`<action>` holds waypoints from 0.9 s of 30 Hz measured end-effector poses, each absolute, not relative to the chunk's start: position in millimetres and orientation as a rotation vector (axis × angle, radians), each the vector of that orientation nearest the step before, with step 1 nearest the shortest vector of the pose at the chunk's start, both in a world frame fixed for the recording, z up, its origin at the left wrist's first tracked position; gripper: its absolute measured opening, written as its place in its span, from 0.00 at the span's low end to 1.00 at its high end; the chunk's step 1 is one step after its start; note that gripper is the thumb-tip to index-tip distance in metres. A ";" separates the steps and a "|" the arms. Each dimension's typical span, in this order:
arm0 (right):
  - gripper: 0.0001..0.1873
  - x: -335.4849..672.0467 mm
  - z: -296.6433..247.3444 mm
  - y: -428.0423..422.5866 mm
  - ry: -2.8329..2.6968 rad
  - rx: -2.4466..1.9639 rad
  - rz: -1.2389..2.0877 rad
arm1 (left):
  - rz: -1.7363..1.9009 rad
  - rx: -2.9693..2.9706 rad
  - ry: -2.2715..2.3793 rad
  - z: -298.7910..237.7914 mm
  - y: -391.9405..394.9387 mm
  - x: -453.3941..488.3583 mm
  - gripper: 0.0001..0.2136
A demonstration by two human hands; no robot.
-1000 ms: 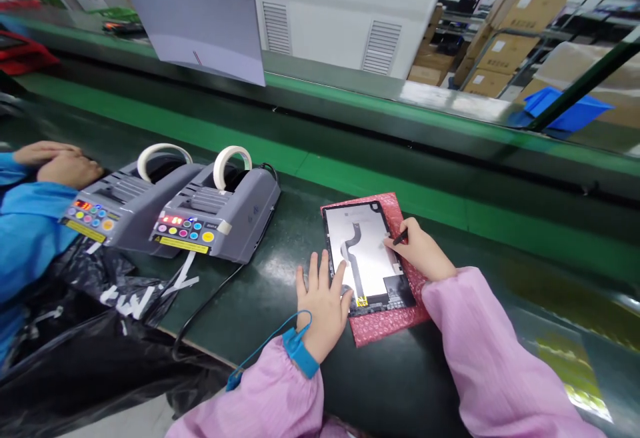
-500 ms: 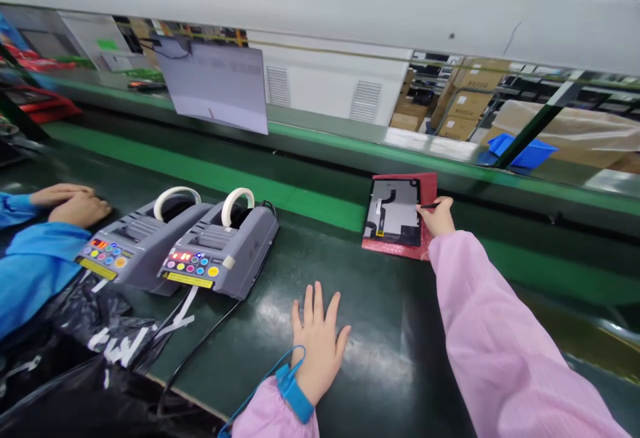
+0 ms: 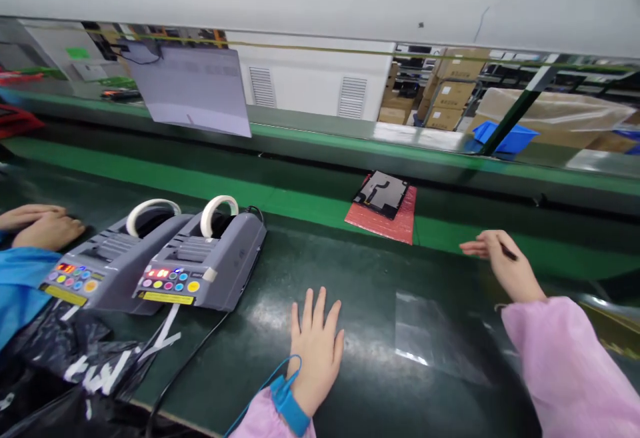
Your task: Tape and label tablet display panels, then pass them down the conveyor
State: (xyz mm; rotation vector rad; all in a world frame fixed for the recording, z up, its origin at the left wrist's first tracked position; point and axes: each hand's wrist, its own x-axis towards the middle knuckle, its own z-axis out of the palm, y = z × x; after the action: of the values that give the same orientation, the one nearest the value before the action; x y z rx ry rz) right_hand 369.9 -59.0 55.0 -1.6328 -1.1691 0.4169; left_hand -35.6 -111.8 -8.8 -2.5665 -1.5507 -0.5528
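My left hand (image 3: 316, 351) lies flat on the dark green table, fingers spread, holding nothing; a blue wrist strap (image 3: 290, 403) circles its wrist. Over to the right, my right hand (image 3: 507, 263) is raised with a slim dark pen-like tool (image 3: 509, 251) in its curled grip. The tool's kind cannot be made out. Further back lies a thin screen panel (image 3: 393, 188) with a silver-grey back and a black flex cable, turned at an angle on a red bubble-wrap bag (image 3: 383, 223). Between my hands is a clear plastic sheet or bag (image 3: 415, 328).
Two grey tape dispensers (image 3: 205, 261) with white tape rolls stand on the left. Beyond them rest a co-worker's hands (image 3: 45, 225) in blue sleeves. Black plastic with tape strips (image 3: 105, 371) lies front left. A shelf beam (image 3: 320, 5) crosses above.
My right hand has left the panel and moved right, keeping the dark tool. The panel now lies turned on the red bag. The clear plastic now shows plainly. My left hand stays flat.
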 end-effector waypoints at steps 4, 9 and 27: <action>0.33 377.5 43.1 -125.2 -0.958 -1.654 0.466 | -0.491 -2.950 -1.064 2.2 -119.1 -20.6 0.21; 0.28 395.7 21.8 -197.9 -0.642 -1.652 0.393 | -0.395 -3.175 -0.566 3.8 -129.9 9.7 0.26; 0.23 379.0 8.5 -263.0 -0.675 -1.781 0.336 | -0.325 -3.347 -0.221 -0.6 -130.8 105.4 0.28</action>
State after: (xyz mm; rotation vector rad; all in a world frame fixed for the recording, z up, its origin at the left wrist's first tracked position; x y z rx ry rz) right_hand 379.0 -263.0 8.5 -1.7814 -0.6747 0.3359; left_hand 105.4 -130.8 -0.6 -3.3472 -0.2212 -0.3246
